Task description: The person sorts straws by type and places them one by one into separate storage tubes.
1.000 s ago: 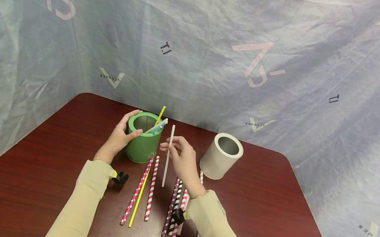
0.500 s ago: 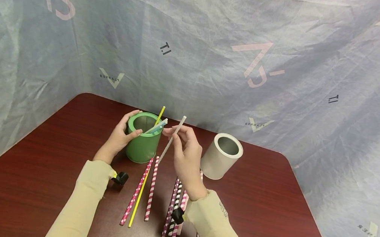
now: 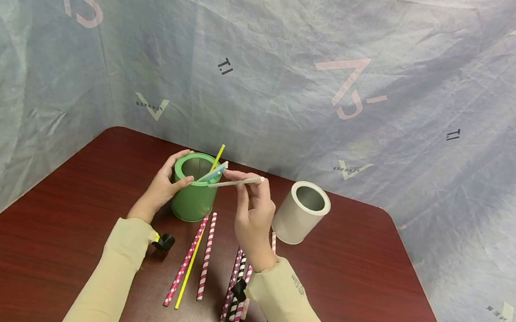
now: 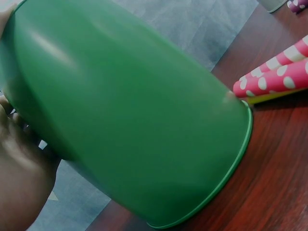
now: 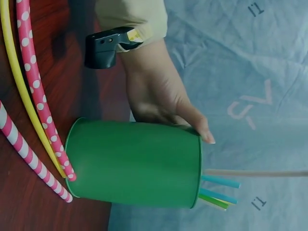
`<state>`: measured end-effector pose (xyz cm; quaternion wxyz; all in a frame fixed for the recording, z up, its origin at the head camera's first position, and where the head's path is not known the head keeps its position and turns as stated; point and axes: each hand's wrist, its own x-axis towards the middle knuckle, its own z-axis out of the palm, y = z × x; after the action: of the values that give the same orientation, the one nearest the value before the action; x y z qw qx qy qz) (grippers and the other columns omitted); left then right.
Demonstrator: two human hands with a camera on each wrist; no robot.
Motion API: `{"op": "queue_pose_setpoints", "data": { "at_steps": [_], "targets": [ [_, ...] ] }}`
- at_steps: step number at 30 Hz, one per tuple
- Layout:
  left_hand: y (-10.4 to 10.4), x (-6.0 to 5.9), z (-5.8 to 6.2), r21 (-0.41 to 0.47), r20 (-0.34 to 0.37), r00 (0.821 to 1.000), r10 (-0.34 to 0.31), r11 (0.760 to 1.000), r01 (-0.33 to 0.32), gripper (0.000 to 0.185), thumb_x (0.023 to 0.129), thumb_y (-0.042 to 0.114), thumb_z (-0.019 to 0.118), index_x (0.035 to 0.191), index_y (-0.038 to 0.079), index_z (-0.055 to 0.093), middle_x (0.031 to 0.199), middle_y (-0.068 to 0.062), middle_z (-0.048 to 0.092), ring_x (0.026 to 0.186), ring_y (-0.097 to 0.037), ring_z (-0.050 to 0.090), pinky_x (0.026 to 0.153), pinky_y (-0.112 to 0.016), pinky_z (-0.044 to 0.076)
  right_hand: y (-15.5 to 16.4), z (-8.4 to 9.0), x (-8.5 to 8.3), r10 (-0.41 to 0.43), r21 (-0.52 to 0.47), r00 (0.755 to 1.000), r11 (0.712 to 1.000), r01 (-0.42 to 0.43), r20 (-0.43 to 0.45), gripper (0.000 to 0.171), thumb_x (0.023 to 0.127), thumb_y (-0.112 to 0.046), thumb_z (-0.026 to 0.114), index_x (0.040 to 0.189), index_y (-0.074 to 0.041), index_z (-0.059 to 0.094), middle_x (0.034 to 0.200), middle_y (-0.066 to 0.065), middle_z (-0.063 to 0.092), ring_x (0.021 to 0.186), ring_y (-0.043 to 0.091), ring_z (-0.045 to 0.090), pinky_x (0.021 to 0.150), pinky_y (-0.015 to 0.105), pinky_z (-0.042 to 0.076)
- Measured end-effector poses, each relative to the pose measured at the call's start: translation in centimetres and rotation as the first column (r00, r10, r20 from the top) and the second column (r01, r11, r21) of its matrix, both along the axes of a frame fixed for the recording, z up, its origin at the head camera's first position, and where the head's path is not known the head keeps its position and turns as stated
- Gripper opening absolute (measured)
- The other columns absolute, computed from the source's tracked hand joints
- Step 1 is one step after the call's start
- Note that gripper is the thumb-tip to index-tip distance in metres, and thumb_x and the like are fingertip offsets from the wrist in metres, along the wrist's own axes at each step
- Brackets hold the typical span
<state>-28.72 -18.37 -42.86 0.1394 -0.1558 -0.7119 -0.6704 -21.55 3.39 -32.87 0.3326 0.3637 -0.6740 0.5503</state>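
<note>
My left hand (image 3: 159,188) grips the green can (image 3: 192,204) from its left side, thumb over the front of the rim. The can stands upright on the table, with a yellow-green straw (image 3: 219,153) and a few blue and pale straws (image 3: 215,172) leaning out of its mouth. My right hand (image 3: 254,219) pinches a white straw (image 3: 237,182) by its right part, just right of the can. That straw lies nearly level, its left end right at the can's rim. In the right wrist view the white straw (image 5: 260,173) overlaps the can's mouth edge.
In front of the green can lie a pink dotted straw (image 3: 184,264), a yellow straw (image 3: 185,280) and a pink striped straw (image 3: 206,259). Several patterned straws (image 3: 233,302) lie under my right forearm. A cream can (image 3: 299,218) stands at right. Fabric hangs behind the table.
My right hand has risen slightly and turned the white straw from near upright to near level, bringing its lower end up to the green can's rim. The left hand stays put.
</note>
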Motion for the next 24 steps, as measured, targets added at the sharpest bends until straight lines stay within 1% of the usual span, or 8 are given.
{"op": "queue_pose_setpoints", "data": {
  "at_steps": [4,7,12,15,18,20,24],
  "targets": [
    [0.0,0.1,0.1,0.002,0.002,1.000,0.001,1.000,-0.001,0.068,0.091,0.000,0.059,0.151,0.005,0.028,0.154,-0.016,0.033,0.119,0.004,0.043,0.094,-0.010,0.036,-0.4,-0.5,-0.5,0.011,0.008,0.998,1.000,-0.010,-0.065,0.013,0.095,0.009,0.047,0.108,0.006,0.051,0.105,0.022,0.070,0.103,0.024,0.069,0.086,0.037,0.054],
    [0.0,0.0,0.0,0.008,0.005,1.000,-0.003,1.000,0.003,0.068,0.091,0.000,0.059,0.151,0.008,0.028,0.154,-0.016,0.033,0.120,0.003,0.043,0.094,-0.009,0.036,-0.8,-1.1,-0.8,0.007,0.021,0.997,1.000,-0.005,-0.082,0.014,0.095,0.011,0.046,0.108,0.006,0.050,0.106,0.022,0.070,0.103,0.021,0.069,0.085,0.038,0.055],
    [0.1,0.0,0.1,0.010,0.008,1.000,-0.006,1.000,0.006,0.068,0.091,0.000,0.059,0.151,0.006,0.028,0.155,-0.015,0.033,0.120,0.004,0.044,0.094,-0.009,0.037,-1.0,-1.6,-1.0,0.004,0.031,0.994,1.000,-0.001,-0.110,0.013,0.096,0.011,0.045,0.107,0.006,0.048,0.105,0.023,0.070,0.102,0.020,0.069,0.085,0.040,0.056],
    [0.1,-0.1,0.1,0.007,0.007,1.000,-0.007,1.000,0.007,0.068,0.091,0.000,0.059,0.151,0.006,0.027,0.155,-0.015,0.032,0.119,0.005,0.044,0.094,-0.009,0.037,-1.1,-1.7,-1.2,0.010,0.030,0.992,1.000,-0.006,-0.128,0.013,0.096,0.011,0.045,0.107,0.007,0.048,0.104,0.023,0.070,0.101,0.021,0.069,0.087,0.038,0.056],
    [0.1,-0.1,0.1,0.002,0.010,1.000,-0.006,1.000,0.006,0.067,0.092,0.000,0.058,0.151,0.006,0.027,0.155,-0.015,0.032,0.119,0.005,0.044,0.093,-0.009,0.037,-1.3,-1.9,-1.4,0.019,0.035,0.991,0.999,-0.014,-0.132,0.013,0.095,0.011,0.045,0.108,0.007,0.048,0.105,0.023,0.069,0.102,0.021,0.069,0.086,0.034,0.056],
    [0.1,-0.1,0.1,-0.001,0.016,1.000,-0.001,1.000,0.001,0.067,0.092,0.001,0.059,0.151,0.008,0.029,0.155,-0.014,0.033,0.118,0.004,0.044,0.093,-0.010,0.038,-1.5,-2.2,-1.6,0.025,0.037,0.992,0.999,-0.020,-0.124,0.014,0.095,0.012,0.045,0.108,0.007,0.049,0.105,0.024,0.069,0.102,0.021,0.069,0.086,0.033,0.056],
    [0.1,-0.1,0.1,-0.016,0.015,1.000,0.004,1.000,-0.004,0.067,0.091,0.002,0.059,0.151,0.009,0.029,0.155,-0.014,0.033,0.118,0.004,0.044,0.093,-0.010,0.037,-1.6,-2.7,-2.1,0.039,0.030,0.996,0.999,-0.037,-0.079,0.014,0.096,0.011,0.046,0.108,0.006,0.049,0.107,0.023,0.069,0.104,0.023,0.068,0.087,0.032,0.055]
  ]
}}
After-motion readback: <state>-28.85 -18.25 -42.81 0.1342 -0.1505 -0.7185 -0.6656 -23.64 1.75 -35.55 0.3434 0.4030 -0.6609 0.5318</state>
